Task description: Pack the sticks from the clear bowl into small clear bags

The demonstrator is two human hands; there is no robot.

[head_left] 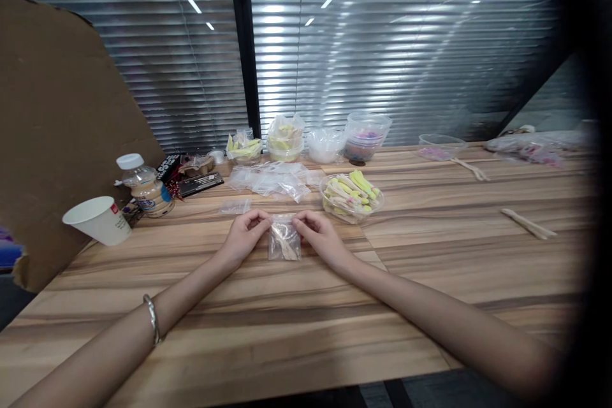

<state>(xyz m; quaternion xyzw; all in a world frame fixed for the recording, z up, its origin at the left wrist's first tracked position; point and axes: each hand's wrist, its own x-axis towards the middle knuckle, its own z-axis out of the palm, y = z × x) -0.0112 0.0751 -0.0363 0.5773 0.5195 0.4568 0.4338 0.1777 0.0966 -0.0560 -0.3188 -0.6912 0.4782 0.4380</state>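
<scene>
Around the hands: a clear bowl [351,199] of yellow and pale wooden pieces is sitting just beside the right hand; a heap of empty clear bags [275,180] is lying behind the work spot, and one loose bag [235,206] is lying near the left hand.
Left side: a white paper cup [99,220] is lying tilted next to a small bottle [146,189], with a brown cardboard sheet [62,121] leaning behind them.
Back row: several clear tubs [366,135] and filled bags are lining the window blinds.
Right side: loose wooden pieces [528,224] are lying well apart from the hands.
Small bag [284,241]: it is resting flat on the wooden table [287,325], between both hands; it is clear plastic, and pale wooden pieces are showing through it.
Left hand [245,236]: its fingertips are pinching the bag's upper left corner.
Right hand [319,236]: its fingertips are pinching the bag's upper right corner.
Edges and room: bare tabletop is stretching toward the near edge, under both forearms; the right part of the view is fading into dark blur.
</scene>
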